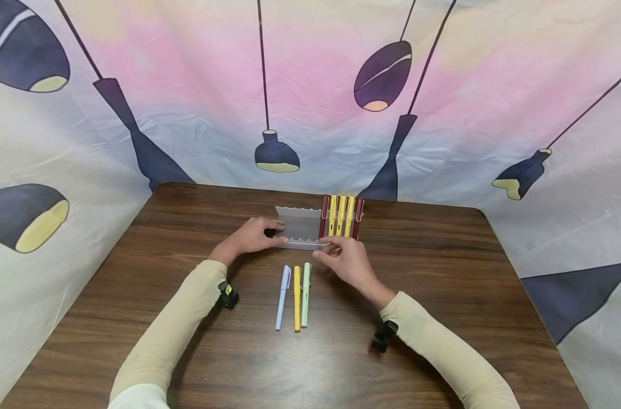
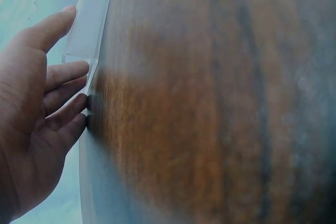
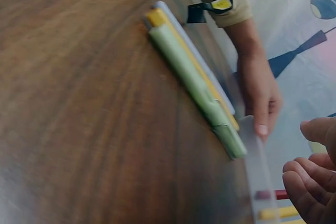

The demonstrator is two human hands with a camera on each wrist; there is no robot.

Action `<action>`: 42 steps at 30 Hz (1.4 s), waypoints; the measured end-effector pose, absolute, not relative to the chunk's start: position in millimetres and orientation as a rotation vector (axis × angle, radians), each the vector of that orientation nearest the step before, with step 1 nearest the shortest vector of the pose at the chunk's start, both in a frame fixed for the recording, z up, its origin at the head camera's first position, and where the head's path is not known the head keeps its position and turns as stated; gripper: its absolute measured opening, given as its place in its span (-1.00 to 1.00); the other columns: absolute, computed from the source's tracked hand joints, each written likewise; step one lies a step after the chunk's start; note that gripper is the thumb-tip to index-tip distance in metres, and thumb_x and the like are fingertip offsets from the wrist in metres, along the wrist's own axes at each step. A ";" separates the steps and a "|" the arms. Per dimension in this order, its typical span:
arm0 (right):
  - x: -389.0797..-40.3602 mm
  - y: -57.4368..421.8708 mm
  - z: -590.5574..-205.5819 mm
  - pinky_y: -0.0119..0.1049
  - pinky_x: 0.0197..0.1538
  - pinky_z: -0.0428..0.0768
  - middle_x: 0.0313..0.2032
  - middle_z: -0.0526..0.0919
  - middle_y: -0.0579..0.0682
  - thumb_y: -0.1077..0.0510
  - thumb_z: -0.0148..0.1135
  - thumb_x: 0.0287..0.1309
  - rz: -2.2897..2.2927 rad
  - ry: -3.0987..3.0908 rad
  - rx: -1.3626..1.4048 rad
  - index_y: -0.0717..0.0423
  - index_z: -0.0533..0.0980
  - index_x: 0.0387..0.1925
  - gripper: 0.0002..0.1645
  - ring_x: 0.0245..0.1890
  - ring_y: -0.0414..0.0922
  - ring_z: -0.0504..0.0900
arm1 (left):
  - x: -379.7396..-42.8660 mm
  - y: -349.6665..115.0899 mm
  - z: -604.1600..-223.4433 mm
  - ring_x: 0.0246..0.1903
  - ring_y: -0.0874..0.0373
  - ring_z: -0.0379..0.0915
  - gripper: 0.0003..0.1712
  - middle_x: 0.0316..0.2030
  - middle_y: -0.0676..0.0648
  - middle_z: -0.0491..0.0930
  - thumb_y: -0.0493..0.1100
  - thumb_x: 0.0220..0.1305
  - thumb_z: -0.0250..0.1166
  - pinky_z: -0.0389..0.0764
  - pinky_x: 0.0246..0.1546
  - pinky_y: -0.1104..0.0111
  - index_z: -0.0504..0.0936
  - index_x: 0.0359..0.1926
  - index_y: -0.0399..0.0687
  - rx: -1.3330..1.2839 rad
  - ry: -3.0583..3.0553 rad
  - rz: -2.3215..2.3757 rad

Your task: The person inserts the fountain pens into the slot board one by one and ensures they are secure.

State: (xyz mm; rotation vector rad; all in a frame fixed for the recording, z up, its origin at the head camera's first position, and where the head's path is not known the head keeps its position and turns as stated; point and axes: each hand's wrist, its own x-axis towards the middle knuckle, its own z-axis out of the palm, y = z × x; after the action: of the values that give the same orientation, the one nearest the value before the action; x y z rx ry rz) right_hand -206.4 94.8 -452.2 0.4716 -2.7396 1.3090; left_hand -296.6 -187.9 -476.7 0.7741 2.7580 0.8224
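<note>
A clear plastic pen rack [image 1: 302, 226] with notched edges stands toward the back of the table. Its right part bears two dark red pens [image 1: 323, 217] with several yellow pens [image 1: 342, 216] between them. At the rack's left end, my left hand [image 1: 253, 235] touches the edge with thumb and fingertips, the fingers fairly straight. My right hand [image 1: 347, 260] is by the rack's front edge, before the red and yellow pens; its loosely bent fingers hold nothing in the right wrist view. In front of the rack lie a light blue pen [image 1: 282, 298], a yellow pen [image 1: 297, 299] and a light green pen [image 1: 306, 295].
The dark wood-grain table [image 1: 229, 352] runs back to a cloth backdrop [image 1: 213, 96] printed with hanging lamps. Both forearms wear pale sleeves [image 1: 167, 329], each with a small black wrist camera [image 1: 384, 336].
</note>
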 end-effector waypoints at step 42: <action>-200.0 74.9 -480.7 -0.38 -0.44 0.51 -0.60 0.64 -0.26 -0.01 0.52 0.15 1.216 -2.987 0.634 0.23 0.66 0.11 -0.43 -0.65 -0.34 0.51 | -295.0 -186.7 -475.2 0.44 -0.14 0.27 -0.26 0.40 -0.15 0.44 0.29 0.35 0.31 0.34 0.40 -0.06 0.61 0.30 -0.15 0.744 2.759 0.806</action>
State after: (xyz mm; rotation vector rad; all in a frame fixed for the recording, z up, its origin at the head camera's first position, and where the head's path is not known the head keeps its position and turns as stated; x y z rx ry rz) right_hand -200.0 74.9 -480.7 0.6344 -2.9866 1.2156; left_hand -295.0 -186.7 -475.2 0.7439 2.7591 0.8060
